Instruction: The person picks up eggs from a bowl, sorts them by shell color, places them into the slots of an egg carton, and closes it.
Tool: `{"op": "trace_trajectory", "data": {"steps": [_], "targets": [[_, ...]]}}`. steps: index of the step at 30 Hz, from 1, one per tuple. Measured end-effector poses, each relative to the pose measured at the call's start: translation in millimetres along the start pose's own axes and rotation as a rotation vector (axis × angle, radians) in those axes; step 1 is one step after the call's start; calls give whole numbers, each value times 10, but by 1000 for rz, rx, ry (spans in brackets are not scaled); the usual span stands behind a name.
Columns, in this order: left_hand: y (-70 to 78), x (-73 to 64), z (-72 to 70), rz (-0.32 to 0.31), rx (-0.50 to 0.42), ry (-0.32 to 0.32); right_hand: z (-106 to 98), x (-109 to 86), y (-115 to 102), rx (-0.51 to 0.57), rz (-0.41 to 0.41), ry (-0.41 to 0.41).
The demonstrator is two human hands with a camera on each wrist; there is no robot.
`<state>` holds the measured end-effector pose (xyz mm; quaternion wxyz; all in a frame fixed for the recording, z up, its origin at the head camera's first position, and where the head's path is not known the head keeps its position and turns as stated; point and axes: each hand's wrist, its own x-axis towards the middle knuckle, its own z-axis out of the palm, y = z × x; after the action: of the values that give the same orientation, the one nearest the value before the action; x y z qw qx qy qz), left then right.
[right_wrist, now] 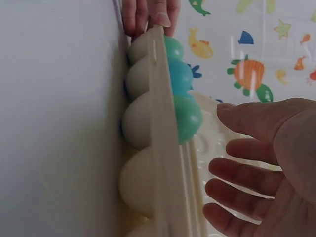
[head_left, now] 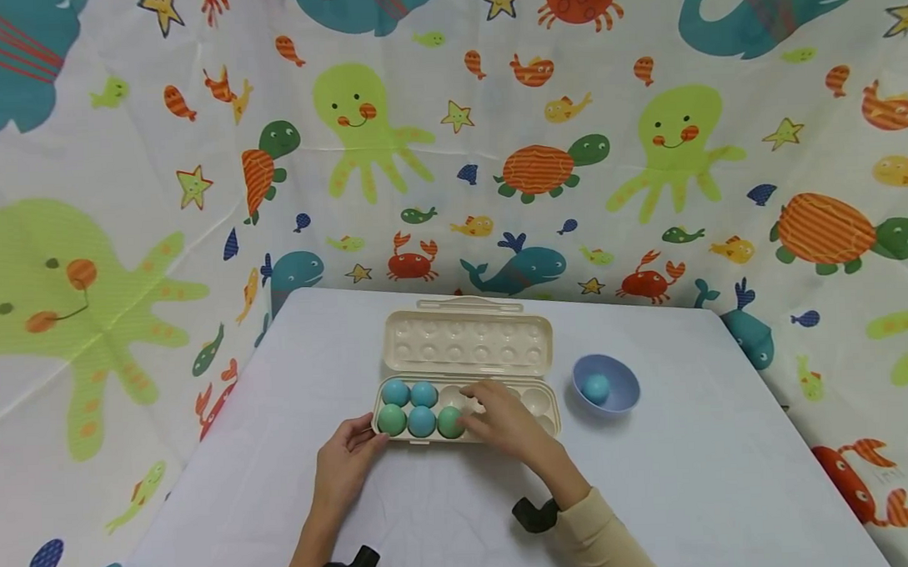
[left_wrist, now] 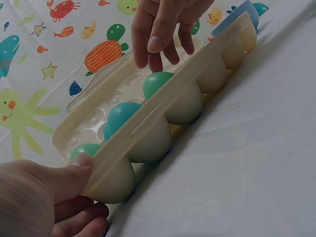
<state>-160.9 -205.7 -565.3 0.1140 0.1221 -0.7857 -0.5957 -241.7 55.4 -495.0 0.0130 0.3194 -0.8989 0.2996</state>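
A beige egg carton lies with its lid folded back. Three blue balls and two green balls fill the cups at its left end; the cups to the right are bare where they show. My left hand grips the carton's left front corner, thumb on the rim and fingers below. Over the middle of the carton is my right hand, its fingers loosely bent and nothing between them. In the right wrist view its thumb is just apart from the nearest green ball.
A blue-violet bowl stands right of the carton with one blue ball inside. A white cloth covers the table. Behind and at both sides hangs a curtain printed with sea animals. Each wrist wears a black device.
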Motion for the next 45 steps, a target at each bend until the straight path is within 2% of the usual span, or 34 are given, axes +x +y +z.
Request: {"op": "trace_trajectory", "data": {"steps": [8, 23, 27, 31, 37, 45], "targets": [[-19, 3, -9, 13, -2, 4, -278, -66, 29, -3, 91, 25], [-13, 5, 9, 0, -6, 0, -792, -188, 383, 0, 196, 152], [-21, 16, 3, 8, 1, 3, -912, -198, 459, -34, 283, 173], [-26, 19, 3, 13, 10, 2, -1020, -227, 525, -85, 416, 180], [-26, 16, -8, 18, -9, -3, -1091, -250, 677, -120, 544, 200], [-27, 15, -5, 16, -1, 0, -1059, -271, 882, -151, 580, 218]]}}
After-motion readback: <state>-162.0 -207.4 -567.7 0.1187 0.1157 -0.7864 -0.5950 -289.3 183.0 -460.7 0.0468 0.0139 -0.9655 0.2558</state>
